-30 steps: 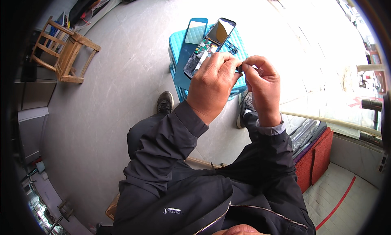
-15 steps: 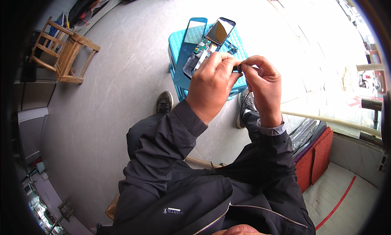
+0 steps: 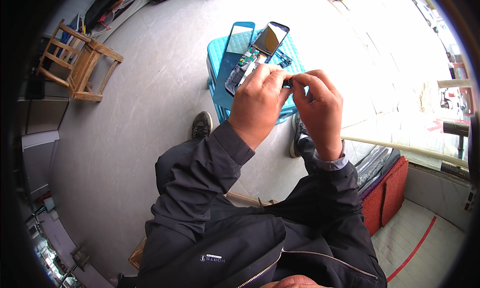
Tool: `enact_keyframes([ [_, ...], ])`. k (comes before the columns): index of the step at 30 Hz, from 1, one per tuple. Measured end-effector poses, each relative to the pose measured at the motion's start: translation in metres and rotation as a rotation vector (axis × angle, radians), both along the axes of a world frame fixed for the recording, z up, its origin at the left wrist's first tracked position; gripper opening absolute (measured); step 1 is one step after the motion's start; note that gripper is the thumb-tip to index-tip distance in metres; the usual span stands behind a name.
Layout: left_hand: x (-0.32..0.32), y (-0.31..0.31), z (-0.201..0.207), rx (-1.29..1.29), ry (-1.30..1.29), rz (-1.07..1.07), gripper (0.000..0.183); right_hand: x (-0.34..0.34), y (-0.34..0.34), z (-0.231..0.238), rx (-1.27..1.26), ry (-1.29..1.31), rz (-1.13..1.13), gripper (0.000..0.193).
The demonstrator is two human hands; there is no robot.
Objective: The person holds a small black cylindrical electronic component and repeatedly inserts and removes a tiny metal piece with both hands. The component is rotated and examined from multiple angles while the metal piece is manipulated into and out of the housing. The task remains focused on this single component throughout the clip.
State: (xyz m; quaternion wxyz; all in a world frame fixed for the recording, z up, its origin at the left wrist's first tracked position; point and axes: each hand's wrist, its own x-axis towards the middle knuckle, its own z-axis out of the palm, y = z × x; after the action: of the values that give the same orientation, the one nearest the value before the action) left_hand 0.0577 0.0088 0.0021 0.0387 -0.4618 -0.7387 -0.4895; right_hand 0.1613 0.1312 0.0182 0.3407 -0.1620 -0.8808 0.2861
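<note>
My left hand (image 3: pixel 260 103) and my right hand (image 3: pixel 320 108) meet fingertip to fingertip above a light-blue stool (image 3: pixel 218 50). Both are closed in a pinch on a small black part (image 3: pixel 288 82), mostly covered by the fingers, so its kind is unclear. Behind my left hand lies an opened device with a dark casing (image 3: pixel 234 80) and a green circuit board (image 3: pixel 251 58). Its shiny screen (image 3: pixel 272 37) stretches toward the far side. A dark blue panel with a clear window (image 3: pixel 241 38) rests left of it. A small dark frame piece (image 3: pixel 284 59) sits to the right.
A wooden chair (image 3: pixel 82 73) stands at the far left on grey tile floor (image 3: pixel 135 98). At the right, red mats (image 3: pixel 385 195) lean by a low wall, below a pale rail (image 3: pixel 410 147). My shoes (image 3: pixel 202 125) flank the stool's near side.
My right hand has shifted slightly left and its fingers have curled further over the small black part. My left hand has barely moved. Things on the stool stay put.
</note>
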Motion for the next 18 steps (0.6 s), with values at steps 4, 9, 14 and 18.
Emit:
enact_keyframes([
  [4, 0.0003, 0.0019, -0.0026, 0.013, 0.017, -0.001, 0.034, -0.0005, -0.0016, -0.0022, 0.125, 0.003, -0.029, 0.017],
  [9, 0.0003, 0.0034, -0.0052, 0.031, 0.023, -0.002, 0.033, 0.0011, -0.0019, -0.0038, 0.222, -0.014, -0.041, 0.018],
  [14, 0.0014, 0.0037, -0.0031, 0.018, -0.007, -0.016, 0.033, -0.0009, -0.0003, -0.0043, 0.097, 0.012, -0.039, 0.018],
  [18, 0.0025, 0.0016, -0.0004, 0.0, -0.043, -0.031, 0.033, 0.0023, 0.0037, -0.0001, -0.039, -0.008, -0.016, 0.015],
])
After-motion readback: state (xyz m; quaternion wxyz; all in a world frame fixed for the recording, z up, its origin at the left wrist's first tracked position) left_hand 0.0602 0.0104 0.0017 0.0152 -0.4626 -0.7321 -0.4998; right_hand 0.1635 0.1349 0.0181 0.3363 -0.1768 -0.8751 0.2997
